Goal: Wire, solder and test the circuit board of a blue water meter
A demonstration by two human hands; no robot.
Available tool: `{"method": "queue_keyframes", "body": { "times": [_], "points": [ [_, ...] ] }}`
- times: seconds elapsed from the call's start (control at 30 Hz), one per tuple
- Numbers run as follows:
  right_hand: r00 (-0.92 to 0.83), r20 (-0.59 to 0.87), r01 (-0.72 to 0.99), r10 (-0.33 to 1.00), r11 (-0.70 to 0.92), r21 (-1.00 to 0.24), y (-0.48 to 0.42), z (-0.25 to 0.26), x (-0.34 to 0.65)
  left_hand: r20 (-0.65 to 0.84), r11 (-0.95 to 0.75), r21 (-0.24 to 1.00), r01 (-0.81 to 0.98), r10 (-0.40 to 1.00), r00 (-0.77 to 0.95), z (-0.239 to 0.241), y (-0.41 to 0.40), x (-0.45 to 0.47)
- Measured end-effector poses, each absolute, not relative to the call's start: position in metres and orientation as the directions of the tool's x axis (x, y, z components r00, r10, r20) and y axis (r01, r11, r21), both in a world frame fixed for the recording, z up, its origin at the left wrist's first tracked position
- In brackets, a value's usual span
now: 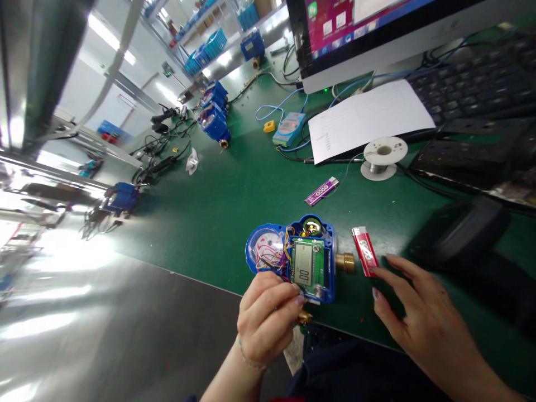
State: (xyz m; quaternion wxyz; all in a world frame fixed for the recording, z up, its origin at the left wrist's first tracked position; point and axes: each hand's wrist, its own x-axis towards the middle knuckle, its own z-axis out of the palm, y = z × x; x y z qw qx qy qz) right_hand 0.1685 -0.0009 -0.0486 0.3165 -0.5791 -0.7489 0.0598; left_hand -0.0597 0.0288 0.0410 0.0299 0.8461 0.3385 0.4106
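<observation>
A blue water meter (331,262) lies opened on the green bench near its front edge. Its circuit board carries a small LCD screen (303,262), and thin coloured wires (270,254) spill over the round dial. My left hand (268,315) is closed at the meter's lower left corner, its thumb and fingers pinched on dark wires; their ends are hidden by the fingertips. To the right of the brass pipe fitting (345,262) is a red lighter (365,251). My right hand (422,307) has its fingers apart, with a fingertip at the lighter's lower end.
A purple lighter (321,191) and a solder spool (383,159) lie beyond the meter. Farther back are a paper sheet (368,120), a light-blue box (290,129), a monitor (393,53) and a keyboard (481,78). More blue meters (213,120) stand at the left, beside tangled cables.
</observation>
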Motion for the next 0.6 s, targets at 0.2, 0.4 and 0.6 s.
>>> {"method": "queue_keyframes", "body": {
  "times": [0.2, 0.4, 0.6],
  "points": [
    [-0.14, 0.406, 0.828, 0.903, 0.331, -0.451, -0.001, -0.0495, 0.169, 0.642, -0.746, 0.409, 0.525, 0.644, 0.415, 0.0449, 0.035, -0.0562],
    [-0.144, 0.388, 0.833, 0.91, 0.323, -0.448, -0.0012, -0.0495, 0.1693, 0.63, -0.738, 0.444, 0.509, 0.661, 0.408, 0.0452, 0.0347, -0.058],
    [-0.137, 0.386, 0.824, 0.912, 0.321, -0.466, -0.0005, -0.0496, 0.1687, 0.674, -0.731, 0.432, 0.528, 0.651, 0.349, 0.0386, 0.0291, -0.0577]
  ]
}}
